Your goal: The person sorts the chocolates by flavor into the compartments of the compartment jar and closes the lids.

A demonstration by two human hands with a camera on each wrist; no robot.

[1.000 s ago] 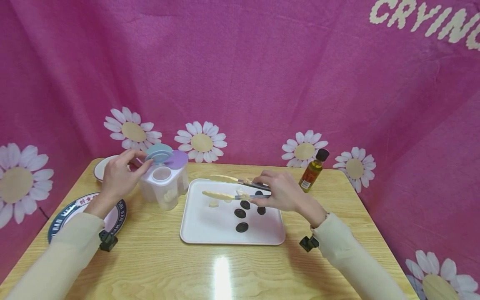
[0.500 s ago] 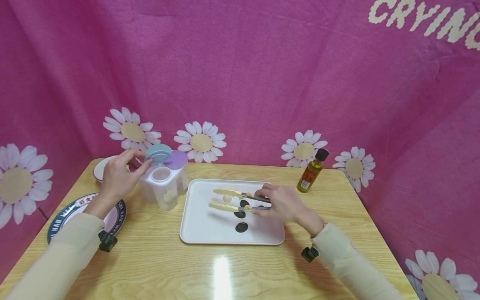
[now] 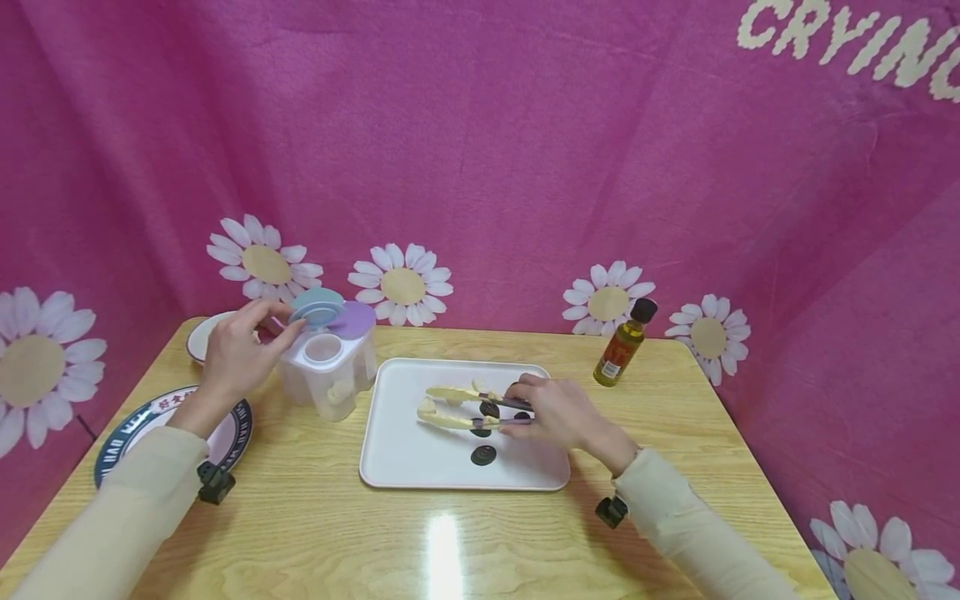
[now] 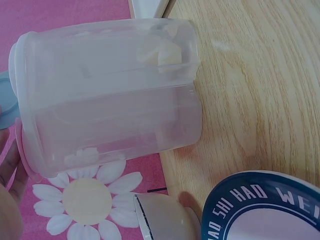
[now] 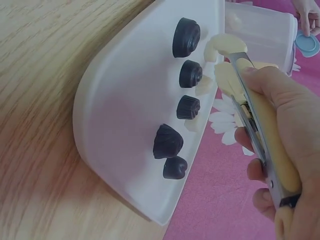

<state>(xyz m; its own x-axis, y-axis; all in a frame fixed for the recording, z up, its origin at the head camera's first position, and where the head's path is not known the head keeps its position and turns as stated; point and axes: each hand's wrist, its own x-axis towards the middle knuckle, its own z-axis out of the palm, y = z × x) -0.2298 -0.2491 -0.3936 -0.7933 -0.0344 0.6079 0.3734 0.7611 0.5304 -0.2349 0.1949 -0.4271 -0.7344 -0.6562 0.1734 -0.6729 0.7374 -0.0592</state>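
My left hand (image 3: 243, 342) pinches the raised light-blue flip lid (image 3: 318, 307) of a clear multi-compartment storage container (image 3: 333, 379). Under that lid the round opening is uncovered, and pale pieces (image 4: 169, 54) lie at the compartment's bottom. My right hand (image 3: 558, 412) grips metal tongs (image 5: 267, 135) with pale yellow tips, pointing left and low over a white tray (image 3: 420, 462). The tips stand slightly apart, and I cannot tell whether a pale piece sits between them. On the tray lie several dark moulded chocolates (image 5: 166, 141) and small pale pieces (image 5: 204, 86), partly hidden by the tongs in the head view.
A dark-rimmed plate (image 3: 243, 433) lies at the left beneath my left forearm, with a white bowl (image 3: 201, 337) behind it. At the back right stands an oil bottle (image 3: 621, 348) with a black cap. A pink curtain (image 3: 480, 167) hangs behind the table.
My right hand has lowered the tongs towards the tray and a little nearer to me, and the gap between the tips has narrowed. My left hand stays at the lid.
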